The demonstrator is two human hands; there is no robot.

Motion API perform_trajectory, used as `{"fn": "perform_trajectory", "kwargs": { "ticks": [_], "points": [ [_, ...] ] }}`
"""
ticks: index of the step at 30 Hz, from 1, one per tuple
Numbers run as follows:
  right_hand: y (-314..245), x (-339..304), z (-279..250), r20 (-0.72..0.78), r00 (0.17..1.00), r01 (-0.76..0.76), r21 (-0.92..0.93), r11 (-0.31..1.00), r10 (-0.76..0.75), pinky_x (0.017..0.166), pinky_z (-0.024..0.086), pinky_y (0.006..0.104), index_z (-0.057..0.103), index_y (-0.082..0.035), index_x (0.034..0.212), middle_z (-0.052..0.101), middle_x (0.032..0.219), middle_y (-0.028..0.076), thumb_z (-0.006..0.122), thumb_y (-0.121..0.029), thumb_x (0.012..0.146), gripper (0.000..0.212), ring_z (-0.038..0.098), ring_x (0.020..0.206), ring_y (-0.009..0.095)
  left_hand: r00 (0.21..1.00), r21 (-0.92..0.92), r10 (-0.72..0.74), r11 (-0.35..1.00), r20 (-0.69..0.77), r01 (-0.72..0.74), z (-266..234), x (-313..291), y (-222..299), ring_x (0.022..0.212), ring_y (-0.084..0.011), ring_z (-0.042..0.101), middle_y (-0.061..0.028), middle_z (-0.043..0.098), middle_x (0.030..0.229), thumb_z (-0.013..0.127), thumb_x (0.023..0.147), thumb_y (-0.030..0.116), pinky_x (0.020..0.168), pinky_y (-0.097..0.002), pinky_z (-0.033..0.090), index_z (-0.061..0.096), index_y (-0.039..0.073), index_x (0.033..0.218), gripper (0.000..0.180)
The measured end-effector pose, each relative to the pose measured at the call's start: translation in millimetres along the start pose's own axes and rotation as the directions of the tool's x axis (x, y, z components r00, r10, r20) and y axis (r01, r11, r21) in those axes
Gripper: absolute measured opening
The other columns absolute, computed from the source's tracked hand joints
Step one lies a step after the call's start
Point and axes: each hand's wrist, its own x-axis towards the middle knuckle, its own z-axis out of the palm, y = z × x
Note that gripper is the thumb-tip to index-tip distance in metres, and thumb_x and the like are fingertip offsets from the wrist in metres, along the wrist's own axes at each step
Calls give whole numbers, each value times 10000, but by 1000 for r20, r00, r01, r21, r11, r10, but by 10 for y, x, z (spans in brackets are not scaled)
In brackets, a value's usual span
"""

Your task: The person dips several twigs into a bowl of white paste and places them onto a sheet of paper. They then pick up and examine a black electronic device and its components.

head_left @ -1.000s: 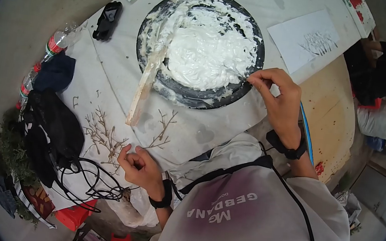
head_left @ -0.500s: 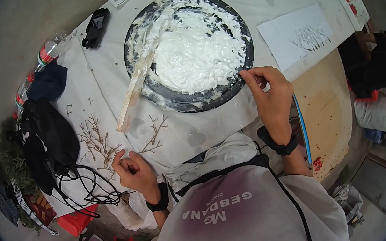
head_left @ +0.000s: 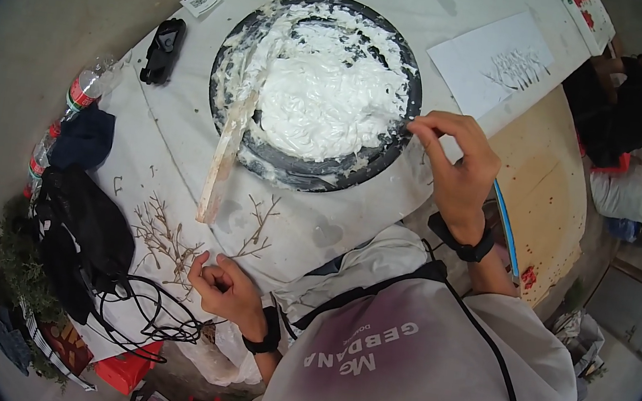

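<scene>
A black round tray (head_left: 299, 179) holds a thick white paste (head_left: 326, 100) spread unevenly over it. Across its left side lies a wooden stick (head_left: 220, 167), paste on its far part and its near end over the table. My right hand (head_left: 459, 166) is at the tray's right rim, thumb and forefinger pinched together; anything between them is too small to make out. Lower left, my left hand (head_left: 231, 294) is curled with its fingertips beside bare branching twigs (head_left: 166, 237) and another twig (head_left: 259, 229). Whether it grips a stem is hidden.
White cloth covers the table (head_left: 158, 147). A white sheet (head_left: 468, 66) with small dark twig-like pieces lies far right, near a tan board (head_left: 542, 181). On the left are a black case (head_left: 163, 50), plastic bottles (head_left: 84, 88), a black bag (head_left: 83, 218) and tangled black cables (head_left: 152, 316).
My right hand has shifted slightly right, along with its pinched fingertips at the tray's rim. The whole view has moved a little; my left hand keeps its place by the twigs.
</scene>
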Motion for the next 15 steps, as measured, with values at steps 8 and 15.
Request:
{"fn": "perform_trajectory", "kwargs": {
  "ticks": [8, 15],
  "points": [
    [19, -34, -115, 246, 944, 247, -91, 965, -219, 722, 566, 341, 767, -7, 948, 757, 928, 107, 880, 6, 774, 208, 713, 834, 268, 1000, 8, 30, 1000, 7, -30, 5, 11, -2, 576, -68, 327, 55, 367, 620, 666, 980, 38, 565, -267, 276, 643, 31, 1158, 180],
    [-73, 127, -213, 194, 950, 261, -62, 963, -245, 713, 568, 343, 766, -2, 956, 763, 924, 108, 867, 30, 777, 208, 718, 830, 267, 1000, -2, 24, 1000, 12, -24, 3, 5, -17, 573, -69, 331, 53, 371, 618, 669, 980, 40, 565, -267, 276, 642, 30, 1157, 179]
  ]
}}
